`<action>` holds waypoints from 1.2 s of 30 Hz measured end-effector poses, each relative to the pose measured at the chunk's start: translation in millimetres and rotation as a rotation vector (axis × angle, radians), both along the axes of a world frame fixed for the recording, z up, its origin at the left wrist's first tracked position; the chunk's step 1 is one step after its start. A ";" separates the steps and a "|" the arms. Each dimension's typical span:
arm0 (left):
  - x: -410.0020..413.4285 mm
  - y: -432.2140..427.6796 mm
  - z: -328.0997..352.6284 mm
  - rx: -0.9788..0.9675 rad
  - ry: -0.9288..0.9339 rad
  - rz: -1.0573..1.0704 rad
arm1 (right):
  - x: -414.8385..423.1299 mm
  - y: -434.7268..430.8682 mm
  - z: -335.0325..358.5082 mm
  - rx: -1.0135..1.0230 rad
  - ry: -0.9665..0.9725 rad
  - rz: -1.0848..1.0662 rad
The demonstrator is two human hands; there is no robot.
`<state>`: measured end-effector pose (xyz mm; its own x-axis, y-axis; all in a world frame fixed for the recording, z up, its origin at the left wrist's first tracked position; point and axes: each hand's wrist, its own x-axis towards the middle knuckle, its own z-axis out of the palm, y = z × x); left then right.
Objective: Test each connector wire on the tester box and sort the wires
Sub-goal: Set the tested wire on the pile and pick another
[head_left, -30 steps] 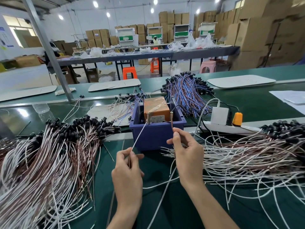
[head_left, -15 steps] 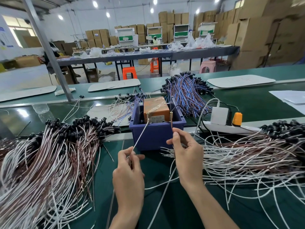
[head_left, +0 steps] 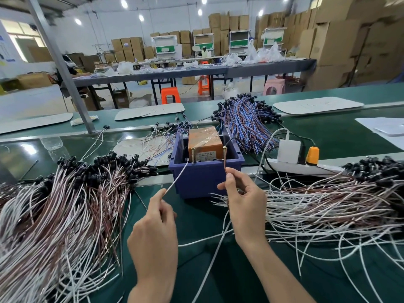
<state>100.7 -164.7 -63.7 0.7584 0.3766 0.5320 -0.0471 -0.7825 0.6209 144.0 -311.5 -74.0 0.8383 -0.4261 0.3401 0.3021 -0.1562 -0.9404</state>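
Test step: left hand (head_left: 153, 232) pinches white lead (head_left: 177, 182), right hand (head_left: 244, 202) pinches brown lead (head_left: 225, 164), both at tester (head_left: 204, 143); sorting likely follows.

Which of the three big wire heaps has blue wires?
The far heap, behind the blue bin; the left heap and right heap show only white and brown wires.

Left grip (head_left: 154, 232) bare, right grip (head_left: 244, 206) bare, slender fingers (head_left: 229, 179), bare wrists, bare forearms (head_left: 282, 274)
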 end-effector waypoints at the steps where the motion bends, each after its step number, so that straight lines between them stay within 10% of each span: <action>1: 0.2 0.1 1.5 0.018 0.002 -0.005 | -0.2 -0.2 -0.1 0.003 0.001 0.002; 36: 0.0 1.9 6.8 0.147 -0.044 -0.102 | 0.5 -0.5 -2.3 -0.004 -0.004 0.005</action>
<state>100.7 -162.9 -56.9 0.7633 0.2145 0.6094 -0.1560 -0.8541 0.4961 144.5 -312.1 -76.3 0.8389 -0.4204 0.3456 0.3071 -0.1587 -0.9384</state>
